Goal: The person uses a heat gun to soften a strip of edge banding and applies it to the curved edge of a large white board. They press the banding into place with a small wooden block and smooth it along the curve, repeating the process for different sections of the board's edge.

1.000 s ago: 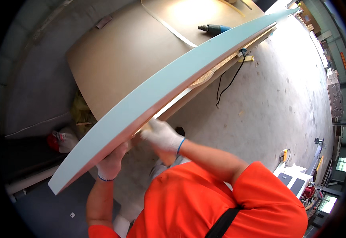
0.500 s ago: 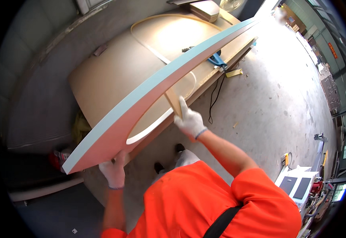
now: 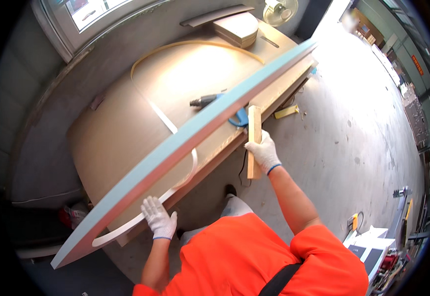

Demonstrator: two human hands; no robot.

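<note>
A large curved panel (image 3: 89,229) with a pale blue edge and pinkish face stands tilted across the workbench. A thin white edging strip (image 3: 121,230) runs along its cut-out, then trails over the bench in a long loop. My left hand (image 3: 159,219), in a white knit glove, rests at this strip with its fingers stretched out and nothing gripped. In my gloved right hand (image 3: 264,152) is a wooden block (image 3: 254,123), held upright beside the bench edge. A heat gun (image 3: 203,101) with a black nozzle and blue handle lies behind the panel, which partly covers it.
The wooden workbench (image 3: 101,143) carries a stack of curved boards (image 3: 237,27) at its far end, near a fan (image 3: 280,11). A yellow piece (image 3: 287,111) lies on the floor (image 3: 333,138) to the right. A window (image 3: 89,17) is at upper left.
My right hand has drawn the wooden block out of the cut-out, to the right. My left hand has let go of the panel's lower edge and moved up to the strip. The panel's near end sits lower.
</note>
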